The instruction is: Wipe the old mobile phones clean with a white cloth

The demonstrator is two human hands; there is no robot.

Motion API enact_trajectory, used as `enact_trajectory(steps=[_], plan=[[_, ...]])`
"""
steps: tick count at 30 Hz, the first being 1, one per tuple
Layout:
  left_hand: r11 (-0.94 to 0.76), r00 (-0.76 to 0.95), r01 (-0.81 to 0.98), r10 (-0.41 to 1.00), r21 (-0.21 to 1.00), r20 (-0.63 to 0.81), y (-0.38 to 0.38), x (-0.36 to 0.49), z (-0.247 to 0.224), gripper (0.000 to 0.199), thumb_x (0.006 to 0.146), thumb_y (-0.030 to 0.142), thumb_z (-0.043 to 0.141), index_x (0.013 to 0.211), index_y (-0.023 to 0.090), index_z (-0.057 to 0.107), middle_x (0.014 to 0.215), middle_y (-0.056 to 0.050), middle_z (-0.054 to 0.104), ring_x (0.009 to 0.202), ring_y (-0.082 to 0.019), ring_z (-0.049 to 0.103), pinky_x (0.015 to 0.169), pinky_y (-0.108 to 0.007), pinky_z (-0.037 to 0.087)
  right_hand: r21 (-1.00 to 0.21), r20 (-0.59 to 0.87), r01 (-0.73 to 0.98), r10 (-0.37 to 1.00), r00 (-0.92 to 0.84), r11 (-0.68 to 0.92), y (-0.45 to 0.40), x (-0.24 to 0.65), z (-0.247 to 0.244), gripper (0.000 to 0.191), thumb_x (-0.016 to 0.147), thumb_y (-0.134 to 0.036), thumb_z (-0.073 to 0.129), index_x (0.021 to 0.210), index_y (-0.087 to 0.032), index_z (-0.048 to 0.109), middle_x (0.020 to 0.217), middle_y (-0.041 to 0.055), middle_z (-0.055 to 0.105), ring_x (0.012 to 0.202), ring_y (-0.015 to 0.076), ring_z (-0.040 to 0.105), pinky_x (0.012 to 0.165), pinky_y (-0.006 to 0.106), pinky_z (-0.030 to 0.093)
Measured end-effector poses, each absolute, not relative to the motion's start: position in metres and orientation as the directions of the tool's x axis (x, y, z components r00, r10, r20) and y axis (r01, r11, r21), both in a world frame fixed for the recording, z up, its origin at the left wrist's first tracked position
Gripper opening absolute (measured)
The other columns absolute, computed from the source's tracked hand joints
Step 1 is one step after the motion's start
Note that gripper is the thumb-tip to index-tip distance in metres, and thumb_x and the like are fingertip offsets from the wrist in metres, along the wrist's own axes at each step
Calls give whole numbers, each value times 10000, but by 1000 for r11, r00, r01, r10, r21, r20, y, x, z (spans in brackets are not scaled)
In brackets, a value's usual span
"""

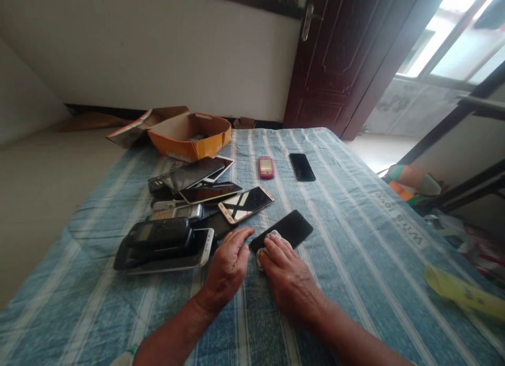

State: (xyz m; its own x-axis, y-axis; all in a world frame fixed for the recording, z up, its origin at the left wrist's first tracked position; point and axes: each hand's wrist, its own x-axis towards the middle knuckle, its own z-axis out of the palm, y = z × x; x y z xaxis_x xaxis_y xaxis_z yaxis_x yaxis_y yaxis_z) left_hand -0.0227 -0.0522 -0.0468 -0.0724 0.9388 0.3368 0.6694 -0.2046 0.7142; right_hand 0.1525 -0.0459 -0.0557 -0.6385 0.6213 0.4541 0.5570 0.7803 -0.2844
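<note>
A black smartphone (294,229) lies flat on the striped blue cloth. My right hand (290,274) presses a crumpled whitish wipe (272,234) onto its lower left part, fingers bent over the wipe. Beside the phone's left end, my left hand (228,266) holds nothing, its fingers stretched forward. Just beyond that hand is a gold-framed phone (246,204) with a reflection on its screen. To the left rests a heap of phones, among them a white-edged phone (204,247) under a black handset (160,233), and a silver phone (193,212).
An orange cardboard box (205,144) stands open at the table's far left, behind more piled phones (193,174). Farther back lie a small pink device (266,168) and another black phone (302,167). A yellow item (461,292) is at the right edge, and a dark red door (335,56) stands behind.
</note>
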Motion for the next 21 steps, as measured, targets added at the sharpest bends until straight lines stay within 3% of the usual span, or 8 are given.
enact_trajectory(steps=[13, 21], plan=[[-213, -78, 713, 923, 668, 377, -50, -24, -49, 343, 823, 182, 422, 1099, 137, 621, 1117, -104, 680, 1063, -224, 630, 981, -418, 502, -304, 379, 591, 664, -645, 747, -22, 120, -48, 356, 884, -105, 447, 1220, -91, 565, 1234, 154, 576, 1266, 268, 438, 1106, 440, 355], [-262, -47, 780, 881, 568, 470, -47, -28, -57, 333, 810, 174, 450, 1101, 125, 606, 1081, -114, 683, 1022, -237, 646, 937, -398, 532, -311, 396, 573, 651, -647, 758, -20, 122, -47, 320, 865, -109, 487, 1167, -123, 592, 1187, 124, 600, 1239, 254, 461, 1094, 409, 371]])
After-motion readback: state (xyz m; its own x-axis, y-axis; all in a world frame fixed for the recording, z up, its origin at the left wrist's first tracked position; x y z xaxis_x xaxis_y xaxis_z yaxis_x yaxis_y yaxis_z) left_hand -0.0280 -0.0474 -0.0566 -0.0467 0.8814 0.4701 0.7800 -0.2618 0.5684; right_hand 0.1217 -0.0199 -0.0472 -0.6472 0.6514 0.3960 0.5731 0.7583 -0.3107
